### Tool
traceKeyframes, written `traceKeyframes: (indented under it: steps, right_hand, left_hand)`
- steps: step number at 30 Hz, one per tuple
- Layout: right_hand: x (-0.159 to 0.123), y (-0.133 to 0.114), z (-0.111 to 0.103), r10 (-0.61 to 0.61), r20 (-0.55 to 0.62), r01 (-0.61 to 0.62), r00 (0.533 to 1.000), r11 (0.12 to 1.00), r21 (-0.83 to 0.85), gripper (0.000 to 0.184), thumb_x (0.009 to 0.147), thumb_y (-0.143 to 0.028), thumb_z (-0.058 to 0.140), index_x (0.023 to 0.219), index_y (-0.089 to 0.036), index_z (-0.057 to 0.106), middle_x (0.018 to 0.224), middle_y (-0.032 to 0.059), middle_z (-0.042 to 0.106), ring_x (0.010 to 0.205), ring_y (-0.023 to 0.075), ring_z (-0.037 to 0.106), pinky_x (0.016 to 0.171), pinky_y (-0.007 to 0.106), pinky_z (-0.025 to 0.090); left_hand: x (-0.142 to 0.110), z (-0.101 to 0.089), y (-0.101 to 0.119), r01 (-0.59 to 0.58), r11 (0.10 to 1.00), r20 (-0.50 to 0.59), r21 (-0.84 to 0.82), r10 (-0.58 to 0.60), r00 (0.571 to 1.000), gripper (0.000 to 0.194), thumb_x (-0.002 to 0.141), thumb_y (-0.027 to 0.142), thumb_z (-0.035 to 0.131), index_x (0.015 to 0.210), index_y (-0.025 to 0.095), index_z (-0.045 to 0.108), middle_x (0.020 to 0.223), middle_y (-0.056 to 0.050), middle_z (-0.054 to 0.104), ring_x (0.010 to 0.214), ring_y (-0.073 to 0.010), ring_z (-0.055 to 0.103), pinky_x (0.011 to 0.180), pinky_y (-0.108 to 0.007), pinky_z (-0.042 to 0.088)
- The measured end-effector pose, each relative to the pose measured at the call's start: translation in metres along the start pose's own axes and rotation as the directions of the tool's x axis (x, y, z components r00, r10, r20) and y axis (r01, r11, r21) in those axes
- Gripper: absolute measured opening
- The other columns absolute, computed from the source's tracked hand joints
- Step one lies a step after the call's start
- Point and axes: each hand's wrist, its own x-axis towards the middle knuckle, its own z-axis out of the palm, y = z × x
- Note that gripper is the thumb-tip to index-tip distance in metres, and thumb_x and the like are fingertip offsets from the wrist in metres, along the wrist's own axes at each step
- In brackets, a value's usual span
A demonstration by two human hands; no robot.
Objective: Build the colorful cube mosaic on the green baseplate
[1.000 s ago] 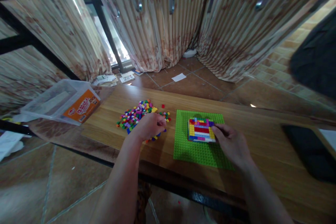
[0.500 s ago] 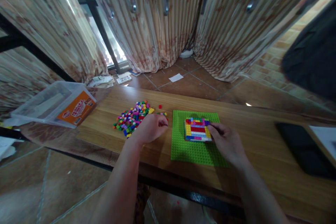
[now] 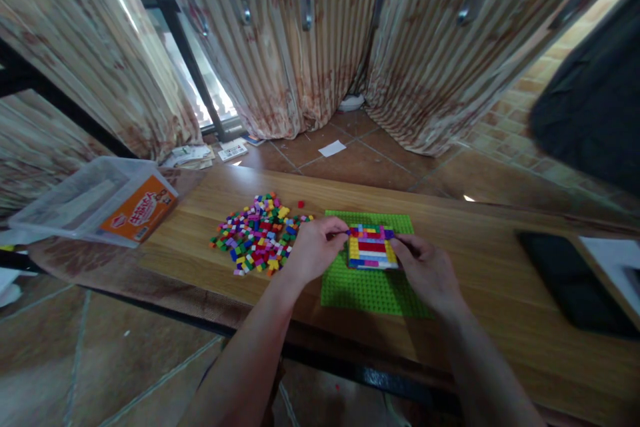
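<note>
A block of colourful toy bricks [image 3: 373,248], in red, yellow, white, blue and pink rows, sits on the green baseplate [image 3: 367,290]. At its upper left corner, my left hand [image 3: 317,247] pinches a small dark brick, purple or blue, mostly covered by the fingertips. My right hand [image 3: 430,273] is closed at the block's right side, thumb and finger by a dark purple brick [image 3: 389,234] at the upper right corner. Whether it grips that brick or only steadies the block, I cannot tell. Loose bricks [image 3: 260,230] lie heaped left of the baseplate.
A single red brick [image 3: 301,204] lies behind the heap. On the left stands a clear plastic box [image 3: 85,193] with an orange label. A black tablet-like slab [image 3: 570,280] and white paper [image 3: 607,260] are on the right of the wooden table [image 3: 480,267]. Curtains hang beyond.
My left hand has moved right, from beside the brick heap to the upper left corner of the block, with the small dark brick. My right hand stays at the block's right side.
</note>
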Motion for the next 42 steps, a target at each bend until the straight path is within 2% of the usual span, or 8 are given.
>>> traceKeyframes:
  steps: [11, 15, 22, 25, 28, 30, 42]
  right_hand:
    - [0.0, 0.003, 0.001, -0.035, -0.01, 0.035, 0.999, 0.999, 0.004, 0.042, 0.085, -0.049, 0.053, 0.1, -0.017, 0.076, 0.088, 0.0076, 0.077, 0.078, 0.0238, 0.069, 0.072, 0.033, 0.051]
    - [0.0, 0.004, 0.001, -0.044, -0.009, 0.044, 0.999, 0.999, 0.0, 0.043, 0.085, -0.05, 0.052, 0.099, -0.017, 0.076, 0.09, 0.0075, 0.077, 0.08, 0.0238, 0.069, 0.073, 0.033, 0.051]
    - [0.0, 0.003, 0.0, -0.024, -0.001, 0.024, 1.0, 1.0, 0.0, 0.044, 0.085, -0.05, 0.053, 0.101, -0.016, 0.076, 0.091, 0.0081, 0.077, 0.081, 0.0239, 0.069, 0.072, 0.033, 0.051]
    - [0.0, 0.002, 0.0, -0.03, -0.003, 0.03, 1.0, 1.0, -0.003, 0.044, 0.085, -0.05, 0.053, 0.101, -0.016, 0.076, 0.09, 0.0083, 0.077, 0.08, 0.024, 0.069, 0.072, 0.033, 0.051]
    - [0.0, 0.001, 0.0, -0.041, -0.022, 0.041, 0.999, 0.999, -0.015, 0.044, 0.084, -0.05, 0.053, 0.099, -0.016, 0.077, 0.09, 0.0086, 0.077, 0.079, 0.024, 0.069, 0.073, 0.033, 0.051]
    - [0.0, 0.001, 0.0, -0.045, -0.033, 0.044, 0.998, 0.999, -0.014, 0.043, 0.083, -0.05, 0.053, 0.098, -0.017, 0.077, 0.09, 0.0084, 0.077, 0.079, 0.0239, 0.069, 0.073, 0.033, 0.051]
    - [0.0, 0.003, 0.004, -0.011, -0.03, 0.011, 1.0, 1.0, 0.023, 0.044, 0.082, -0.051, 0.053, 0.099, -0.017, 0.076, 0.092, 0.0088, 0.077, 0.08, 0.024, 0.069, 0.073, 0.034, 0.05]
  left_hand:
    - [0.003, 0.005, 0.001, -0.001, 0.994, -0.053, 0.114, 0.007, 0.999, 0.008, 0.081, 0.015, 0.064, 0.078, 0.017, 0.071, 0.08, -0.004, 0.076, 0.076, -0.0168, 0.07, 0.071, -0.027, 0.054]
    - [0.003, 0.006, 0.001, 0.006, 0.992, -0.069, 0.123, 0.002, 0.998, 0.007, 0.08, 0.016, 0.065, 0.077, 0.018, 0.071, 0.077, -0.003, 0.075, 0.074, -0.0165, 0.069, 0.069, -0.027, 0.053]
    - [0.003, 0.004, 0.001, 0.031, 0.997, -0.032, 0.071, -0.029, 0.999, 0.012, 0.08, 0.014, 0.059, 0.08, 0.016, 0.071, 0.077, -0.003, 0.075, 0.071, -0.0152, 0.068, 0.064, -0.024, 0.051]
    - [0.005, 0.006, 0.001, 0.087, 0.994, -0.035, 0.064, -0.085, 0.996, 0.016, 0.084, 0.023, 0.059, 0.079, 0.016, 0.072, 0.071, -0.002, 0.073, 0.065, -0.0145, 0.065, 0.059, -0.024, 0.049]
    - [0.007, 0.009, 0.001, 0.126, 0.988, -0.055, 0.088, -0.121, 0.991, 0.028, 0.087, 0.036, 0.058, 0.073, 0.015, 0.071, 0.063, -0.003, 0.069, 0.059, -0.0143, 0.062, 0.054, -0.024, 0.045]
    - [0.009, 0.011, 0.001, 0.139, 0.986, -0.077, 0.089, -0.132, 0.988, 0.031, 0.087, 0.038, 0.059, 0.071, 0.015, 0.071, 0.061, -0.003, 0.068, 0.058, -0.0142, 0.061, 0.053, -0.024, 0.044]
    - [0.01, 0.022, -0.001, 0.201, 0.98, -0.183, 0.014, -0.195, 0.964, 0.021, 0.082, 0.031, 0.064, 0.069, 0.015, 0.068, 0.063, -0.002, 0.067, 0.062, -0.014, 0.061, 0.056, -0.024, 0.045]
